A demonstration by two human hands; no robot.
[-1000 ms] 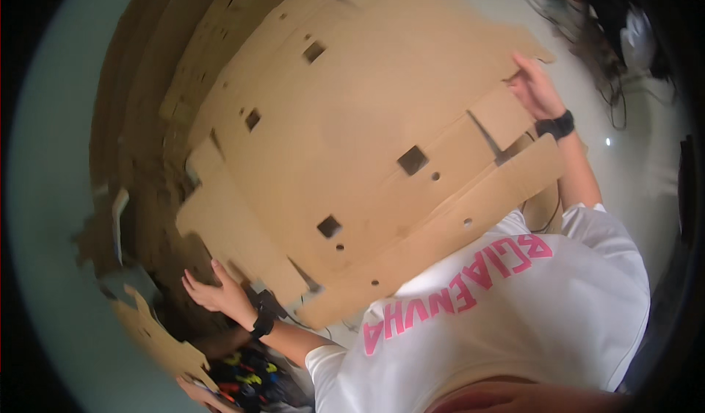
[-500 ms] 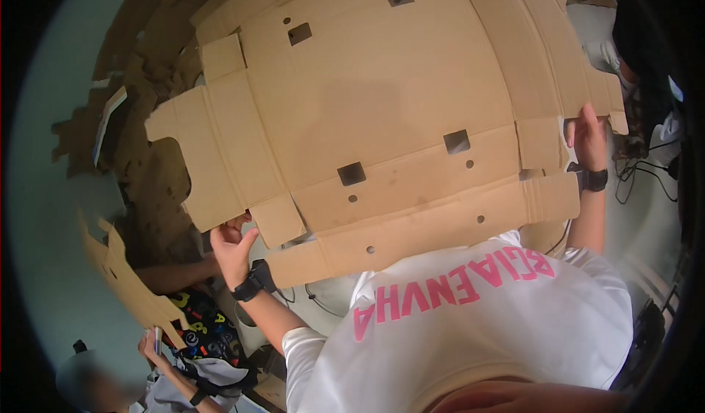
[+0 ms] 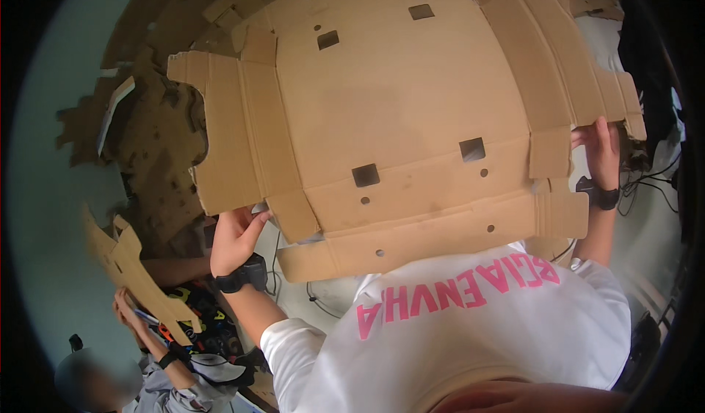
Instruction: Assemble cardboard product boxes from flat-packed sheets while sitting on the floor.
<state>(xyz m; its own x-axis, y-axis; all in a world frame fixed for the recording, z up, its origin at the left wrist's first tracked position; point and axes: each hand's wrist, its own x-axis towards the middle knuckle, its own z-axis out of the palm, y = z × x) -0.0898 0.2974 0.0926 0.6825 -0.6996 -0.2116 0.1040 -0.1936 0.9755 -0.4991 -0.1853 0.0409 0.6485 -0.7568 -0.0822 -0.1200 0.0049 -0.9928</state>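
Note:
A large flat sheet of brown cardboard (image 3: pixel 400 97), creased and die-cut with square and round holes, spans the middle of the view in front of my chest. By the near left flap, my left hand (image 3: pixel 239 240) grips its edge, the thumb showing and the other fingers partly hidden by the board. At the far right flap my right hand (image 3: pixel 604 152) holds the opposite edge, with some fingers behind the cardboard. Creased flaps run along both sides, and a narrow strip (image 3: pixel 433 240) lies along the near side. Both my wrists wear black bands.
On the left, another person (image 3: pixel 165 369) holds a smaller cut cardboard piece (image 3: pixel 136 266). More brown cardboard (image 3: pixel 158 134) is stacked or spread behind my sheet at left. Black cables (image 3: pixel 650 185) lie on the pale floor at right. A dark-clothed figure (image 3: pixel 646 67) stands at far right.
The cardboard sheet has shifted right and its left flap has turned slightly. My hands moved with it, still gripping. The other person's cardboard piece has shifted slightly.

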